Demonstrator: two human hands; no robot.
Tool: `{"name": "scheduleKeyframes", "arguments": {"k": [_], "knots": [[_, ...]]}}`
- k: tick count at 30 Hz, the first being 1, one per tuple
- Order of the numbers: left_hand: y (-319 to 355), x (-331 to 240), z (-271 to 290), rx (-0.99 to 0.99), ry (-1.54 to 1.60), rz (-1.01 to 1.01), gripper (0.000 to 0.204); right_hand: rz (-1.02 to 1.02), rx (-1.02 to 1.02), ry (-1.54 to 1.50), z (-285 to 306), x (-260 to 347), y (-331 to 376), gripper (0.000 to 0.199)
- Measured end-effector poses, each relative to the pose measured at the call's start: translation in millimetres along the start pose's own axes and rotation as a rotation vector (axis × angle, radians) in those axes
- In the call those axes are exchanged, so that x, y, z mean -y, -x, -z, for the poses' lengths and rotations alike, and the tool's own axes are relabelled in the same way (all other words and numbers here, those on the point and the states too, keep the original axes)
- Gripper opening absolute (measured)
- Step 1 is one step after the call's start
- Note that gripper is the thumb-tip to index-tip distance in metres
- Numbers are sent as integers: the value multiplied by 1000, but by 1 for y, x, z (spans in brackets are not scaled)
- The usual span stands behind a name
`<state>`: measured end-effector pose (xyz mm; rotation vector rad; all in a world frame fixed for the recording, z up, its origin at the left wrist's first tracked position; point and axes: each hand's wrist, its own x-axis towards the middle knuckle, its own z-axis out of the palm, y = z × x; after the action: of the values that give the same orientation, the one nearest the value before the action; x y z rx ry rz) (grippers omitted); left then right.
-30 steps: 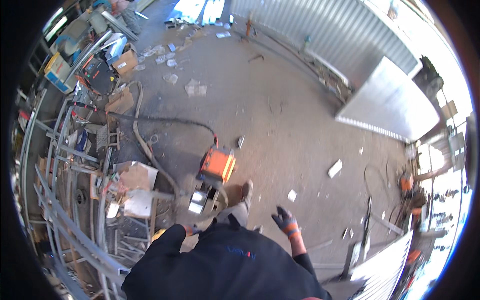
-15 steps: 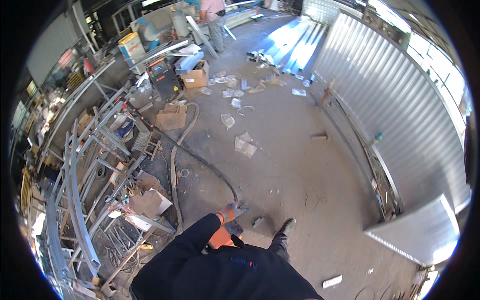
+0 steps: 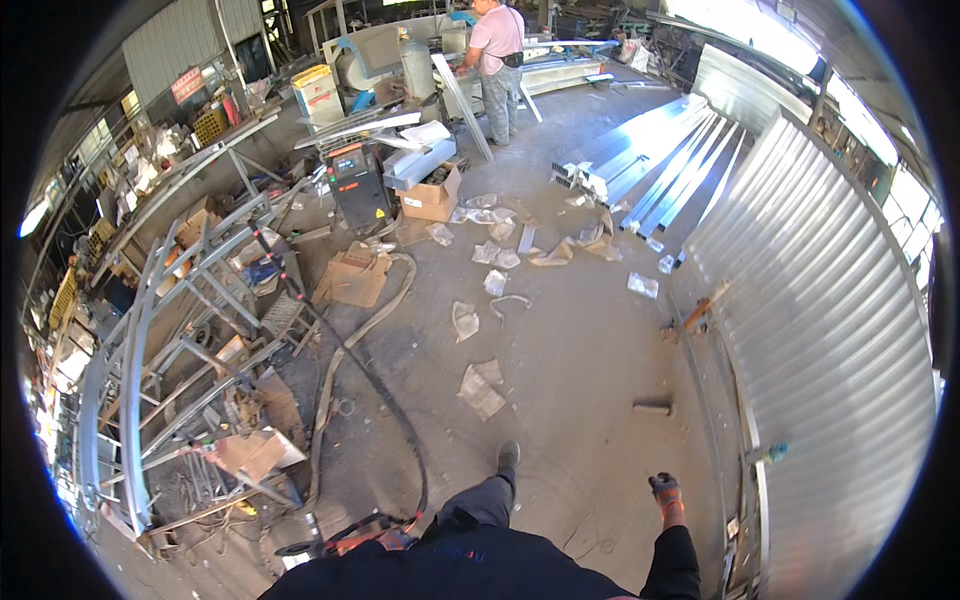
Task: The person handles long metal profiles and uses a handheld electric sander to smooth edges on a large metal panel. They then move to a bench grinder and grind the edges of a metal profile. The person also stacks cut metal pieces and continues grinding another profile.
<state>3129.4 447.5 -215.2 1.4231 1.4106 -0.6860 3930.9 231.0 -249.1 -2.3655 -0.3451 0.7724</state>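
Observation:
My right hand [image 3: 666, 490], in a dark grey and orange glove, hangs out to the right with its fingers curled; nothing shows in it. The nearest thing to it is the low metal rail along the corrugated sheet. At the lower left, against my dark jacket, is an orange-and-black piece of equipment [image 3: 365, 538], partly hidden by my body. A thick black cable [image 3: 402, 425] runs down to it from the left side. I cannot make out my left hand; my chest covers that area. One shoe [image 3: 508, 458] is stepping forward.
A corrugated metal sheet [image 3: 815, 340] stands along the right. A short metal piece [image 3: 653, 408] and cardboard scraps [image 3: 355, 275] lie on the floor. Metal frames [image 3: 135, 370] fill the left. Farther off are a black machine [image 3: 357, 188], long metal profiles [image 3: 670, 165] and a person [image 3: 495, 70].
The view has shifted, showing more of the far workshop. My left hand has dropped out of sight. My right hand has come into view, and the orange equipment sits farther left.

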Motion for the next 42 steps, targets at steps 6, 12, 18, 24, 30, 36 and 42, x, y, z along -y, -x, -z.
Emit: {"name": "scheduleKeyframes", "arguments": {"k": [6,12,18,24,30,36,42], "knots": [[-163,-196,151,-5,17,-70,64,-104,48,-125,-50,193,-199,69],[-298,-455,424,-294,134,-319,73,-298,323,-208,-147,294,-234,61],[-390,-667,668,-417,536,-666,64,-287,577,-41,-210,413,-373,51],[-466,-735,749,-399,-195,-440,73,-73,749,311,-258,579,-639,53],[-491,-768,845,-232,188,31,73,99,526,290,-313,890,-943,75],[-614,-843,988,-172,351,108,67,356,364,294,-375,1196,-1151,80],[-767,-934,1212,-162,131,-122,60,85,485,26,-471,1339,-1226,72]]}}
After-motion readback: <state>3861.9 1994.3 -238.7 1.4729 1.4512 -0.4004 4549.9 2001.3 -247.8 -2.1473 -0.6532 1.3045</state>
